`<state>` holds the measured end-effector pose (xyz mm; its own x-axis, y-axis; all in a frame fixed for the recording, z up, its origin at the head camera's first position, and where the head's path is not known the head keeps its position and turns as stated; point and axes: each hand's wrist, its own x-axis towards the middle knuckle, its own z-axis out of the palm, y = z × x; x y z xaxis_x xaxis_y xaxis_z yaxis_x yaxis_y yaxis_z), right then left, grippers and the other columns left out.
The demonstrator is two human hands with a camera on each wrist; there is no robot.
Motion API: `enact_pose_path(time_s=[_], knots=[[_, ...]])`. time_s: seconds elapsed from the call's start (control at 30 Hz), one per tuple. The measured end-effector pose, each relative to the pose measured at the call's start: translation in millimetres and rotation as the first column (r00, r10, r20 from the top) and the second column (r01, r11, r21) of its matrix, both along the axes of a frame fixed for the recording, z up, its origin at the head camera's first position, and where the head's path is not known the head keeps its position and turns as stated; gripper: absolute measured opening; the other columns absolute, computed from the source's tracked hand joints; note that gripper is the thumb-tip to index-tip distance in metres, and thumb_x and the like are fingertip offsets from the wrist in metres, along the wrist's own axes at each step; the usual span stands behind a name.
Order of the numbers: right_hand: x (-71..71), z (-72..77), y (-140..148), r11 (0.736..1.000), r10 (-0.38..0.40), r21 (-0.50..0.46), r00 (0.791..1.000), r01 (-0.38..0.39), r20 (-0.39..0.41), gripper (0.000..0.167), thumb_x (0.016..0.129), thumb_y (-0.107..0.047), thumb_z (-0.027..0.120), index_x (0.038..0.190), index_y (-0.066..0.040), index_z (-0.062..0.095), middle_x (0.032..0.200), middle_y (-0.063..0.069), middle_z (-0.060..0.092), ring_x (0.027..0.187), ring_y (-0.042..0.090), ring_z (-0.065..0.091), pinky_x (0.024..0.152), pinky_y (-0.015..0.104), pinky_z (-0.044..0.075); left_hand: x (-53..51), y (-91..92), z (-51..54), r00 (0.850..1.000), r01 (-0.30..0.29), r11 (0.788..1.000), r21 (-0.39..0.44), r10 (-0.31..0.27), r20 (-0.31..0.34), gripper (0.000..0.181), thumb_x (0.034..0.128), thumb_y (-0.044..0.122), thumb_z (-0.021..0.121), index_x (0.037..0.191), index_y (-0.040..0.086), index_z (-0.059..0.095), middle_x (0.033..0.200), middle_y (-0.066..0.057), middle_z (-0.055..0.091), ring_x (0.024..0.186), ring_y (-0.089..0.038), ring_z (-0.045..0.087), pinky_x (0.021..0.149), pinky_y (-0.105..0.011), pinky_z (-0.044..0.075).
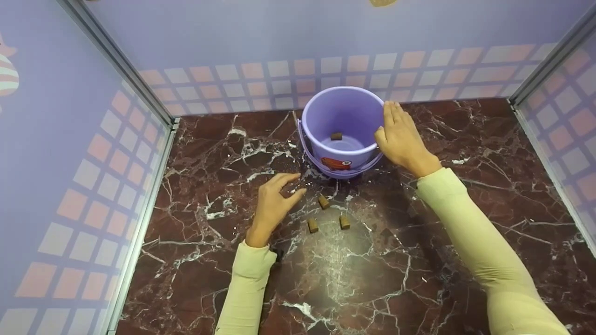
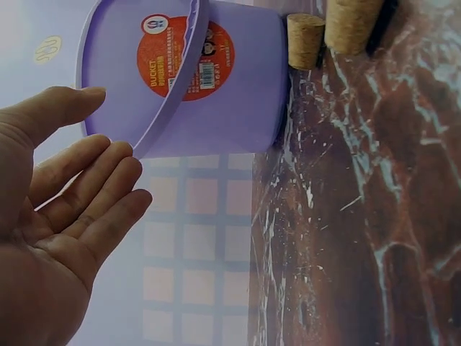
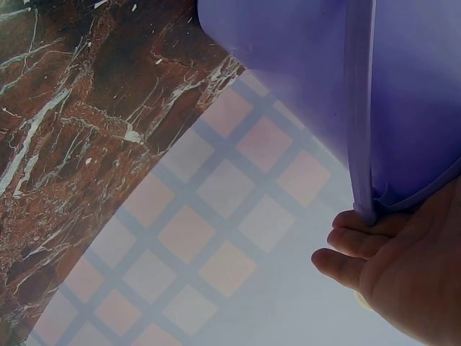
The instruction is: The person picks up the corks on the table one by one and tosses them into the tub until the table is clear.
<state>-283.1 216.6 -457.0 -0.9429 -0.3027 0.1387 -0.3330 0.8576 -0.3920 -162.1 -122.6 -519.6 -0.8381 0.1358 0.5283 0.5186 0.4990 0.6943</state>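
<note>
A purple bucket (image 1: 343, 121) stands upright near the back wall, its handle (image 1: 321, 164) hanging down in front. My right hand (image 1: 404, 139) holds the bucket's right rim, with the thumb at the rim and the fingers against the outside beside the handle's hinge (image 3: 367, 209). One brown cork (image 1: 336, 136) lies on the bucket's bottom. My left hand (image 1: 274, 202) hovers in front and to the left of the bucket, thumb and fingers apart, holding nothing. To its right three corks lie on the floor: a far cork (image 1: 323, 202), a left cork (image 1: 313, 225) and a right cork (image 1: 344, 222).
Dark red marbled floor (image 1: 200, 260) with white veins lies under everything. A purple wall (image 1: 233, 42) with pink and white squares closes the back, and similar panels (image 1: 70, 153) stand left and right, with metal strips (image 1: 139, 242) along their edges.
</note>
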Motion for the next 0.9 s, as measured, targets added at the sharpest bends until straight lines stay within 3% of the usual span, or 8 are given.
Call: enact_pose_path(time_s=[0.5,0.9], knots=[[-0.5,0.8,-0.6,1.000,-0.001,0.012,1.000,0.001,-0.004,0.072,0.107,-0.025,0.033,0.161,0.018,0.013,0.168,0.038,0.013,0.160,0.047,0.008,0.131,0.053,0.004,4.4,-3.5,-4.7,1.000,0.012,1.000,-0.015,-0.011,0.020,0.038,0.0824,0.006,0.092,0.116,-0.003,0.078,0.114,-0.014,0.077,0.107,-0.032,0.074,0.099,-0.040,0.059],[-0.2,0.3,-0.3,1.000,-0.001,0.025,1.000,0.001,0.000,0.072,0.107,-0.026,0.031,0.161,0.017,0.013,0.168,0.038,0.013,0.160,0.047,0.008,0.131,0.053,0.004,9.1,-3.8,-9.1,0.996,0.042,0.996,-0.084,-0.035,0.088,0.042,0.0831,0.010,0.092,0.121,-0.002,0.077,0.118,-0.014,0.076,0.111,-0.034,0.073,0.103,-0.043,0.057]])
